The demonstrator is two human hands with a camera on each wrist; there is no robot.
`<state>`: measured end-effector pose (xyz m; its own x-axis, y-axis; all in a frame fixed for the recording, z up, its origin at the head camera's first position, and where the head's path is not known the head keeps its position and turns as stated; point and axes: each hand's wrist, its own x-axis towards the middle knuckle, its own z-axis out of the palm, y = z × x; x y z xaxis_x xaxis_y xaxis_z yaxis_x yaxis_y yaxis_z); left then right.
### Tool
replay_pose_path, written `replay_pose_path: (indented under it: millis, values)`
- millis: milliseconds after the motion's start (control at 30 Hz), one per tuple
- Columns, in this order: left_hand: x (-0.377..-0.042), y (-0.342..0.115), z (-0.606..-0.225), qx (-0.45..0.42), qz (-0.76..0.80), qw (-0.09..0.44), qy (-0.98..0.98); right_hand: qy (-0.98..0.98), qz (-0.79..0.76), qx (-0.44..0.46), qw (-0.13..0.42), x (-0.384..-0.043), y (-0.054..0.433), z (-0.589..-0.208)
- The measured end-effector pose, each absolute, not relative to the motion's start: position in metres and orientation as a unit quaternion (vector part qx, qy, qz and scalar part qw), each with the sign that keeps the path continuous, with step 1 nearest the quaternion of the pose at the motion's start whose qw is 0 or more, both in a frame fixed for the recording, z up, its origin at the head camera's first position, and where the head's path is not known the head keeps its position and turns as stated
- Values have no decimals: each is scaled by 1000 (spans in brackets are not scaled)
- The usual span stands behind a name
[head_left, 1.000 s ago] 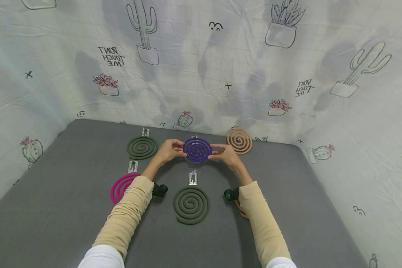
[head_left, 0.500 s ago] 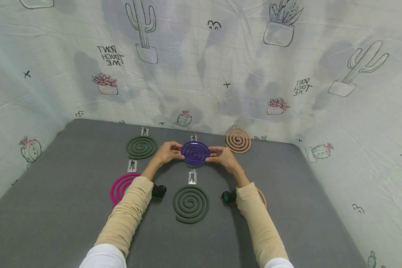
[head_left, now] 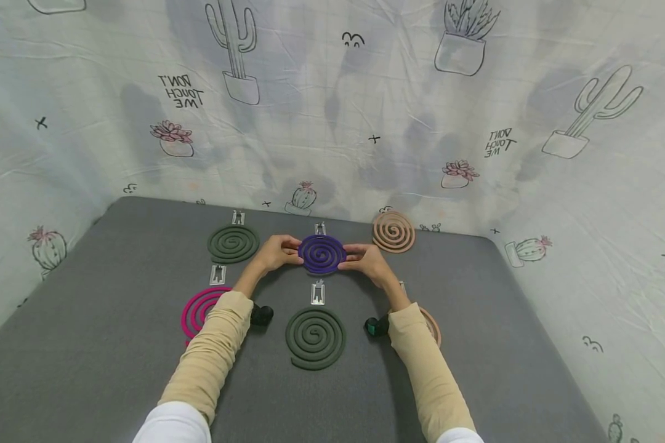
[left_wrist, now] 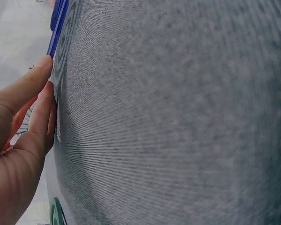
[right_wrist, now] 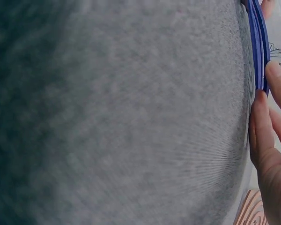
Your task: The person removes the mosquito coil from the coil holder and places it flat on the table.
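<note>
A purple-blue mosquito coil is held nearly flat by both hands, just above the grey table. My left hand pinches its left edge between thumb and fingers. Opposite it, my right hand grips the right edge the same way. In the right wrist view the coil appears edge-on between thumb and fingertips. Under it the left wrist view has a faint spiral on the table; whether shadow or another coil, I cannot tell. A small metal coil stand lies just beyond the held coil.
Dark green coils lie at the back left and front middle. A pink coil is partly under the left sleeve. Tan coils lie at the back right and beneath the right sleeve. Other metal stands lie between; patterned cloth encloses the table.
Both hands have brought the purple coil slightly nearer to me and lower toward the table. More of the metal stand behind it shows now.
</note>
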<state>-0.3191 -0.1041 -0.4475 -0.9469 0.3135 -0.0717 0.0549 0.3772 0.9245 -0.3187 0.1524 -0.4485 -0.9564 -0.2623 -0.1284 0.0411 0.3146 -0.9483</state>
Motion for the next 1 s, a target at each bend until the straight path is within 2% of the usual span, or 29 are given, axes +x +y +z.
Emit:
replay_pose_path:
  millis: [667, 1000]
  values:
    - [-329, -109, -440, 158, 487, 140, 847, 802, -573, -100, 136, -324, 156, -448]
    - [-336, -108, -441, 178, 442, 126, 870, 830, -533, -90, 136, -325, 154, -444]
